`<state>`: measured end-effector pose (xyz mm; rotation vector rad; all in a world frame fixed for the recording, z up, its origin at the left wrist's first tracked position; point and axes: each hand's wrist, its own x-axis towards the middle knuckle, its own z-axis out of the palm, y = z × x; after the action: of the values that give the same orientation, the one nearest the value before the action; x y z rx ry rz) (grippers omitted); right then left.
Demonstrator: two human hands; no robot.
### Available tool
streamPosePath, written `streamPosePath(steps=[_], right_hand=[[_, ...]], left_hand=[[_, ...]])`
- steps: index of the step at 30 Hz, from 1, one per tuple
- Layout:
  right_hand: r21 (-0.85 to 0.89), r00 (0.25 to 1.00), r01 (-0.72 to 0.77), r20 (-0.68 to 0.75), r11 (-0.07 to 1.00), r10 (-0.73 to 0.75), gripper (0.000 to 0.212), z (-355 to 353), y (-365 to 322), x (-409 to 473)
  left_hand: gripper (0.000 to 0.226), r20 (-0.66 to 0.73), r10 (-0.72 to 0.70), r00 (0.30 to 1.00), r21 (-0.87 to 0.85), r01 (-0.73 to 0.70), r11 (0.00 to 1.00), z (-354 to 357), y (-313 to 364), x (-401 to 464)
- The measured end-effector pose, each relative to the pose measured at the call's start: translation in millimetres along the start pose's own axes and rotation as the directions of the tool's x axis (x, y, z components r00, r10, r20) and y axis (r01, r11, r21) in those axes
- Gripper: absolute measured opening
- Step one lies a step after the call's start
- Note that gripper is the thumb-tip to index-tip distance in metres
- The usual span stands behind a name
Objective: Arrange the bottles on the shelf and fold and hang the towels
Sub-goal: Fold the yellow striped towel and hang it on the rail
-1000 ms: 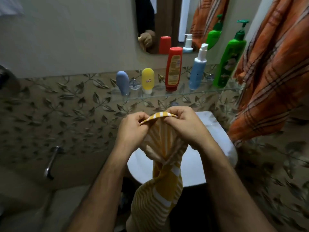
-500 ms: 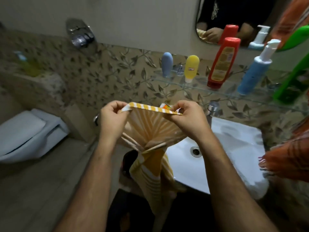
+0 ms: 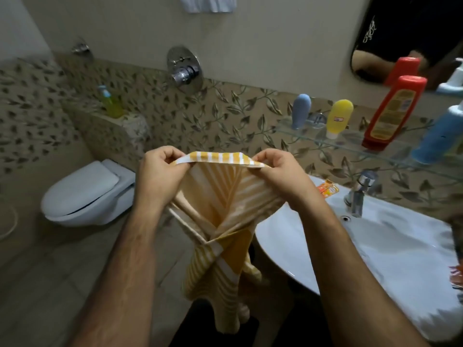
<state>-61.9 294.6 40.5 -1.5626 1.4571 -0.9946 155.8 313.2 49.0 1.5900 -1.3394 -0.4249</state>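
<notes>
I hold a yellow-and-white striped towel (image 3: pixel 220 216) by its top edge, stretched between my left hand (image 3: pixel 160 174) and my right hand (image 3: pixel 278 174). Its lower part hangs twisted down in front of me. At the right, a glass shelf (image 3: pixel 313 136) carries a small blue bottle (image 3: pixel 300 110), a yellow bottle (image 3: pixel 338 117), a red bottle (image 3: pixel 393 111) and a blue pump bottle (image 3: pixel 441 136), standing in a row. A white towel (image 3: pixel 208 3) hangs high on the wall at the top edge.
A white sink (image 3: pixel 363 259) with a chrome tap (image 3: pixel 358 194) sits under the shelf at right. A white toilet (image 3: pixel 85 194) stands at left. A shower valve (image 3: pixel 184 70) is on the wall, and a green bottle (image 3: pixel 111 102) stands on a tiled ledge.
My view has swung left, bringing the toilet and shower valve into sight and pushing the shelf to the right. My hands have drawn apart, stretching the towel's top edge wider.
</notes>
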Motion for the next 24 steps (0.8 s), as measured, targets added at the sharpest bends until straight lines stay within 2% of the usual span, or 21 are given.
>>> streamPosePath(steps=[1, 3, 5, 8, 11, 13, 15, 16, 18, 20, 21, 23, 24], right_hand=[[-0.133, 0.996, 0.051, -0.067, 0.99, -0.06, 0.004, 2.8, -4.0, 3.5], [-0.342, 0.968, 0.102, -0.183, 0.934, -0.172, 0.01, 7.7, -16.0, 7.6], [-0.411, 0.941, 0.095, -0.259, 0.907, -0.216, 0.012, 11.9, -27.2, 9.7], [-0.332, 0.919, 0.096, -0.332, 0.938, -0.212, 0.016, 18.5, -41.7, 8.9], [-0.09, 0.914, 0.118, -0.379, 0.989, -0.144, 0.018, 19.0, -54.3, 9.3], [-0.085, 0.921, 0.098, -0.369, 0.992, -0.123, 0.017, 26.4, -54.9, 11.8], [-0.271, 0.943, 0.041, -0.309, 0.962, -0.127, 0.013, 36.7, -49.6, 15.8], [-0.388, 0.958, 0.007, -0.26, 0.922, -0.117, 0.016, 42.0, -46.9, 16.8], [-0.488, 0.994, -0.013, -0.103, 0.872, -0.043, 0.04, 48.7, -44.5, 16.6], [-0.408, 0.991, 0.052, 0.137, 0.911, 0.004, 0.075, 56.5, -50.7, 12.0], [-0.338, 0.975, 0.076, 0.22, 0.938, 0.001, 0.087, 61.8, -53.7, 11.0], [-0.254, 0.959, 0.121, 0.278, 0.96, -0.047, 0.091, 71.1, -54.0, 12.0], [-0.228, 0.952, 0.139, 0.3, 0.964, -0.066, 0.08, 73.7, -53.0, 13.4]], left_hand=[[0.013, 0.016, -0.005, 1.0, 0.018, 0.005, 1.0, -8.7, -5.0, 4.8], [0.013, 0.098, -0.012, 0.995, 0.064, 0.006, 0.998, -19.9, -17.2, 14.5], [0.014, 0.189, -0.009, 0.982, 0.071, -0.005, 0.997, -24.8, -28.0, 22.0], [0.019, 0.344, 0.032, 0.938, -0.043, -0.018, 0.999, -30.3, -47.3, 27.4], [0.025, 0.445, 0.006, 0.895, -0.23, 0.108, 0.967, -27.4, -83.4, 22.7], [0.034, 0.461, -0.032, 0.887, -0.337, 0.208, 0.918, -26.4, -103.9, 19.6], [0.04, 0.443, -0.062, 0.895, -0.431, 0.272, 0.86, -25.9, -106.9, 22.1], [0.035, 0.435, -0.071, 0.898, -0.458, 0.288, 0.841, -25.9, -102.4, 25.7], [0.023, 0.409, -0.044, 0.911, -0.452, 0.245, 0.858, -22.5, -89.7, 36.0], [0.018, 0.406, 0.027, 0.914, -0.424, 0.162, 0.891, -18.0, -74.1, 42.4], [0.019, 0.443, 0.083, 0.893, -0.422, 0.126, 0.898, -17.2, -66.8, 43.4], [0.021, 0.569, 0.204, 0.797, -0.434, 0.079, 0.897, -16.3, -54.2, 41.7], [0.02, 0.609, 0.255, 0.751, -0.443, 0.054, 0.895, -16.1, -50.0, 40.7]])
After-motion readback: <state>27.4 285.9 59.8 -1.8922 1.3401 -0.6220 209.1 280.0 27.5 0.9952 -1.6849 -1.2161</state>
